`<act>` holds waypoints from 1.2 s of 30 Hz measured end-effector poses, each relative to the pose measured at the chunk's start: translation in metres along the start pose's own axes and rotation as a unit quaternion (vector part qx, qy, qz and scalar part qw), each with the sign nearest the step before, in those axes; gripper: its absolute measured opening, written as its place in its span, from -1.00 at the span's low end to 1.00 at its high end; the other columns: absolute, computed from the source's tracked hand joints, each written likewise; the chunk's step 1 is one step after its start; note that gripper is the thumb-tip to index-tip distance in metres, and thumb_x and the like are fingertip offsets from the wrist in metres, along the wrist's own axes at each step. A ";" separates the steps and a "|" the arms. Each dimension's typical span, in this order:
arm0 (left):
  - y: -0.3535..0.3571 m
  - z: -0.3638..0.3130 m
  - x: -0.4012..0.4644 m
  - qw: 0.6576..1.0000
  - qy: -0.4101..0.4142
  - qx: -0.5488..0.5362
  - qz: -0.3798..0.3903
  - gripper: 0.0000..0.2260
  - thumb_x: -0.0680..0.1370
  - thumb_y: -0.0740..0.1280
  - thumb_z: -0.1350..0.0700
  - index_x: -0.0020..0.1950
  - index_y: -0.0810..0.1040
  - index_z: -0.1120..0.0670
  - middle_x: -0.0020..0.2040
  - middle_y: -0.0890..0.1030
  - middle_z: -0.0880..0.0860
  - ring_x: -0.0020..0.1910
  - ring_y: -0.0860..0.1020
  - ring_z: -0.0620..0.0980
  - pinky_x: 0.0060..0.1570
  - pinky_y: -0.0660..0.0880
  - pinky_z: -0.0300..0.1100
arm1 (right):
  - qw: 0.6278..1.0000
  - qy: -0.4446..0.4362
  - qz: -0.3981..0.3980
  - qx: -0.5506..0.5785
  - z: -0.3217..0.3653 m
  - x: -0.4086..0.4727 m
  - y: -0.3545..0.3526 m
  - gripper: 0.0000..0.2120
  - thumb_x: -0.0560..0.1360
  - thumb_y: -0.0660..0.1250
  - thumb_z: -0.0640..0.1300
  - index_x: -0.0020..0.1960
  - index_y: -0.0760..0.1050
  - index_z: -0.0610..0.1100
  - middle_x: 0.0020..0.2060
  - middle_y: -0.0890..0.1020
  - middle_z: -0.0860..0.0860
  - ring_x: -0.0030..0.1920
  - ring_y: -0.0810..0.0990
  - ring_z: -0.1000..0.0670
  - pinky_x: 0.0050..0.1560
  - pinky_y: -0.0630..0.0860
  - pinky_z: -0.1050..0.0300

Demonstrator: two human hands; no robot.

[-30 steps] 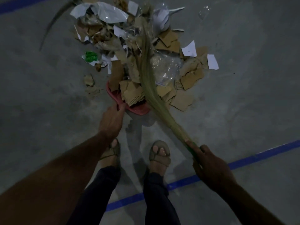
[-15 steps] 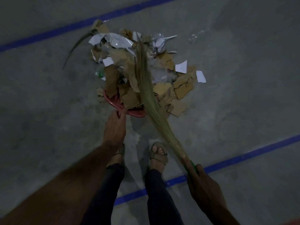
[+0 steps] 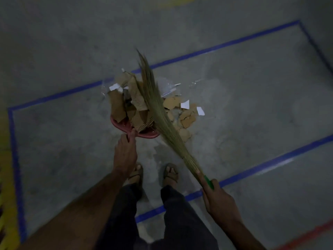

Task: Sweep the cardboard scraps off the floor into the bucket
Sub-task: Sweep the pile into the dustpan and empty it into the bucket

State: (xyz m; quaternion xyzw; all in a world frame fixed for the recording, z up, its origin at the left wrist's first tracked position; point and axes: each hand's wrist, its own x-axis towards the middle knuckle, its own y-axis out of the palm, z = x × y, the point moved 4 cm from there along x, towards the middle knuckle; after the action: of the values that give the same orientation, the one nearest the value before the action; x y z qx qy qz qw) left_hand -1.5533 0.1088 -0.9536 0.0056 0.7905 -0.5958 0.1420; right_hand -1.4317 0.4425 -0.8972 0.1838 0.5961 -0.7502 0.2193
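A red dustpan (image 3: 124, 126) sits on the concrete floor ahead of my feet, piled with brown cardboard scraps (image 3: 137, 107). My left hand (image 3: 126, 150) grips its near edge. My right hand (image 3: 219, 201) is closed around the green handle of a grass broom (image 3: 160, 112), whose bristles slant up and left over the pile. More cardboard pieces (image 3: 185, 120) and white paper bits (image 3: 185, 105) lie on the floor to the right of the dustpan. Clear plastic wrap (image 3: 168, 88) lies behind them. No bucket is in view.
Blue tape lines (image 3: 225, 45) mark a rectangle on the grey floor around the pile. My sandalled feet (image 3: 170, 173) stand just behind the dustpan. Something yellow (image 3: 7, 204) lines the left edge. A red line (image 3: 310, 235) crosses the bottom right corner.
The view has pulled back and up. Much of the scrap pile now sits on the dustpan, and the broom's bristles have swung toward it, leaving fewer pieces on the floor at the right.
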 end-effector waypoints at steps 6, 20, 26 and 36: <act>-0.063 0.005 -0.068 0.999 0.016 0.014 -0.030 -0.59 0.66 0.18 0.24 0.52 0.30 0.12 0.04 0.44 0.19 -0.06 0.46 0.17 -0.14 0.51 0.07 | 0.999 -0.018 -0.026 -0.019 0.024 -0.083 -0.023 -0.14 0.52 0.33 -0.07 0.60 -0.14 0.22 -0.06 0.43 0.01 -0.47 0.23 0.05 -0.52 0.24 0.17; -0.143 0.072 -0.237 0.986 0.133 0.030 -0.097 -0.52 0.54 0.23 0.35 0.48 0.36 0.18 0.00 0.44 0.23 -0.14 0.46 0.21 -0.23 0.44 0.02 | 0.985 0.017 -0.170 -0.019 0.118 -0.297 0.065 -0.19 0.56 0.28 -0.04 0.59 -0.18 0.26 0.12 0.48 -0.08 -0.36 0.52 -0.03 -0.49 0.49 0.09; -0.165 0.078 -0.320 0.976 0.190 0.065 -0.090 -0.49 0.57 0.23 0.32 0.53 0.29 0.11 0.04 0.43 0.20 -0.13 0.44 0.13 -0.26 0.41 -0.03 | 0.976 0.045 -0.211 -0.025 0.145 -0.406 0.102 -0.22 0.46 0.36 0.03 0.60 0.10 0.13 -0.11 0.50 -0.03 -0.51 0.43 0.01 -0.56 0.18 0.18; -0.125 -0.006 -0.455 0.951 0.294 0.065 -0.072 -0.53 0.58 0.26 0.31 0.50 0.35 0.14 0.05 0.46 0.22 -0.12 0.48 0.19 -0.26 0.50 0.02 | 0.959 0.145 -0.243 0.035 0.080 -0.576 0.165 -0.18 0.45 0.42 -0.01 0.59 0.09 0.20 -0.15 0.47 -0.02 -0.50 0.44 0.00 -0.56 0.32 0.11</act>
State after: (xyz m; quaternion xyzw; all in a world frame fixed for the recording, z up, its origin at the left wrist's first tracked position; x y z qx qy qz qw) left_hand -1.1400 0.1517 -0.7292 0.1332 0.7550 -0.6265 -0.1406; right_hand -0.8603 0.3963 -0.7041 0.1479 0.6219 -0.7663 -0.0649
